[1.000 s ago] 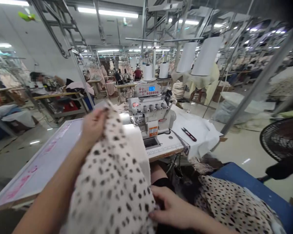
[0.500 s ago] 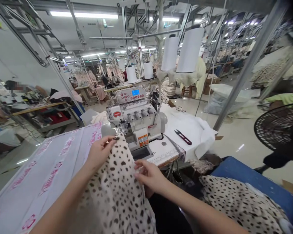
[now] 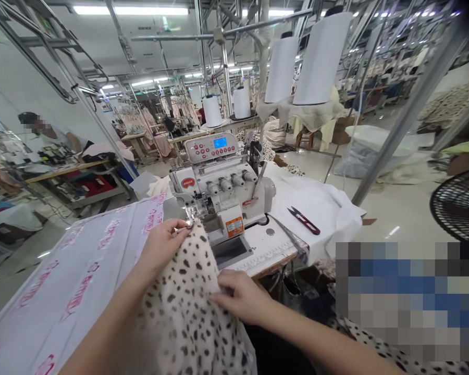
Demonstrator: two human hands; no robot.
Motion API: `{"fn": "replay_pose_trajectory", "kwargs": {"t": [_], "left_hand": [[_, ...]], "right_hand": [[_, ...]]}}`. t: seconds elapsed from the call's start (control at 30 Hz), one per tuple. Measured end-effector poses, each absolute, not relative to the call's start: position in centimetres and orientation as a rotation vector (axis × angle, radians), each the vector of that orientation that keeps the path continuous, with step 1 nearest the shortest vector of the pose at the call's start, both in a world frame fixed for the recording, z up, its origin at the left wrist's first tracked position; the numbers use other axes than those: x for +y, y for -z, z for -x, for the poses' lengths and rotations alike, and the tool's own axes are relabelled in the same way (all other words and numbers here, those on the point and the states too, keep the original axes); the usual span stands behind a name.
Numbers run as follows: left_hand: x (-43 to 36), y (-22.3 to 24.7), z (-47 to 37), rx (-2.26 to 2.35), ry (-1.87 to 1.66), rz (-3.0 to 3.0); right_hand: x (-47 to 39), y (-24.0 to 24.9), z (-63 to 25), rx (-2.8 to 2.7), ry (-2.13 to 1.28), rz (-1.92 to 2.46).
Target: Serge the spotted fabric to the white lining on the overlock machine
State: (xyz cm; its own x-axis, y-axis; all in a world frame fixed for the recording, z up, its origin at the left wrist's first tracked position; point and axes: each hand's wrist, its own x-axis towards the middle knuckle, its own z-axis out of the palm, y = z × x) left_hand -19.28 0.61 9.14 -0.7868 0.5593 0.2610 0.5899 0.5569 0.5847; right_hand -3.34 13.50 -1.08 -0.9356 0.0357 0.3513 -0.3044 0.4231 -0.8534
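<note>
A cream fabric with dark spots (image 3: 191, 281) hangs from the front of a white overlock sewing machine (image 3: 226, 192) down toward my lap. My left hand (image 3: 166, 245) pinches its top left corner right by the presser foot. Lower on the right edge, my right hand (image 3: 240, 297) grips the same fabric between thumb and fingers. The machine's display panel (image 3: 211, 146) is lit blue. Dark-handled thread snips (image 3: 304, 221) lie on white cloth to the right of the machine, apart from both hands.
Left of the machine, a table covered in pink-printed white sheeting (image 3: 101, 260) extends toward me. Large white thread cones (image 3: 322, 57) stand above the machine. A black fan (image 3: 459, 203) is at the right. Another person (image 3: 42, 127) sits at the far left.
My right hand has slid slightly down along the fabric's edge and its fingers have closed more on it. My left hand stays by the presser foot. The view has shifted slightly.
</note>
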Motion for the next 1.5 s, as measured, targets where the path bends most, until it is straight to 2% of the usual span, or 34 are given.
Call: {"fn": "replay_pose_trajectory", "kwargs": {"t": [0.1,0.2,0.67,0.9,1.5], "left_hand": [[-0.1,-9.5,18.5,-2.829,0.985,1.049],[-0.6,-9.9,17.7,-2.870,0.920,1.107],[-0.7,-8.9,18.0,-2.847,0.999,1.033],[0.1,-8.5,18.7,-2.684,0.922,1.245],[0.6,-8.4,18.9,-2.626,0.860,1.164]], "right_hand": [[11.9,1.9,2.4,-2.314,-1.773,-0.252],[11.0,2.7,1.8,-2.239,-1.887,-0.246],[11.0,3.1,2.1,-2.127,-1.997,-0.233],[11.8,2.5,2.3,-2.154,-1.997,-0.115],[12.4,1.9,3.0,-2.191,-2.013,-0.048]]}}
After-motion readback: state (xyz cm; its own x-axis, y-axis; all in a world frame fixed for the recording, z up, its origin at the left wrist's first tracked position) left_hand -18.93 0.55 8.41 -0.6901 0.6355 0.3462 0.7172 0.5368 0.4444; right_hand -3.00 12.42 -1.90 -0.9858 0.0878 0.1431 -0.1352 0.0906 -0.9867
